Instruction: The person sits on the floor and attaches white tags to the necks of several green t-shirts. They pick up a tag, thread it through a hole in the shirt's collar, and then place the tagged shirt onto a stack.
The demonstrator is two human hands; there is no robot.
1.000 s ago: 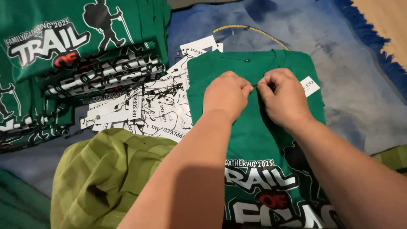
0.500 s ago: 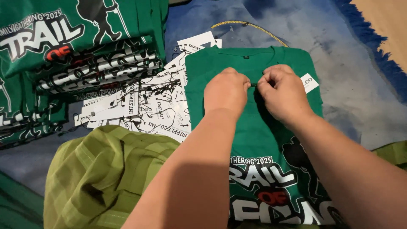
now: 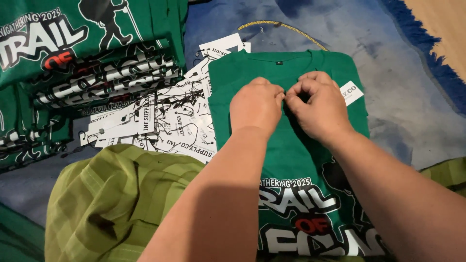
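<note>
- Head view, nearest: olive checked cloth (image 3: 116, 204) lies at 7 o'clock, just beside the green shirt (image 3: 291, 160) spread at centre.
- Left hand (image 3: 256, 105) and right hand (image 3: 318, 107) rest on the shirt's chest, knuckles touching, both pinching its fabric below the collar.
- White tag (image 3: 351, 92) sticks out at the right hand's 2 o'clock.
- Loose tags (image 3: 160, 121) pile at 10 o'clock.
- Folded shirts (image 3: 73, 58) stack at 11 o'clock; a gold cord (image 3: 276, 24) curves at 12.

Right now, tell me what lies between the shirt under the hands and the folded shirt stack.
In the head view, a heap of white tags with black strings lies between the shirt and the stack.
</note>
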